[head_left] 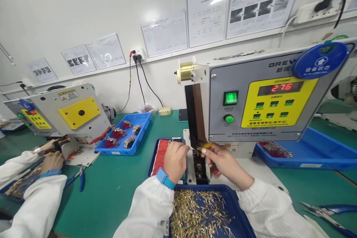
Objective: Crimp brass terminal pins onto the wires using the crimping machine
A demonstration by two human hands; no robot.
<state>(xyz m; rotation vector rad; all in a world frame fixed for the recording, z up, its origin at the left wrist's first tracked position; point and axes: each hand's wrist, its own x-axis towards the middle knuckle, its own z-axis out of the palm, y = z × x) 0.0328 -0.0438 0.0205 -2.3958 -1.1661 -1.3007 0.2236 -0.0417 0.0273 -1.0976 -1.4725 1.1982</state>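
Observation:
My left hand (pixel 175 160), with a blue band at the wrist, is closed in a pinch in front of the machine's black head (pixel 199 167); what it pinches is too small to name. My right hand (pixel 219 156) pinches at the same spot from the right, a yellow covering on a fingertip; its held part is hidden. Beneath my wrists lies a dark blue tray (pixel 240 215) full of small brass-coloured pins (pixel 195 212). Left of the machine head, partly behind my left hand, a tray holds red wires (pixel 160 156). The grey machine (pixel 223 119) shows 276 in red digits.
Blue bins with red wire bundles stand at centre left (pixel 119 152) and right (pixel 312 161). Pliers lie at the right (pixel 326 212) and left (pixel 81 180). At the far left, another person's hands (pixel 52 161) work at a similar machine (pixel 80 113).

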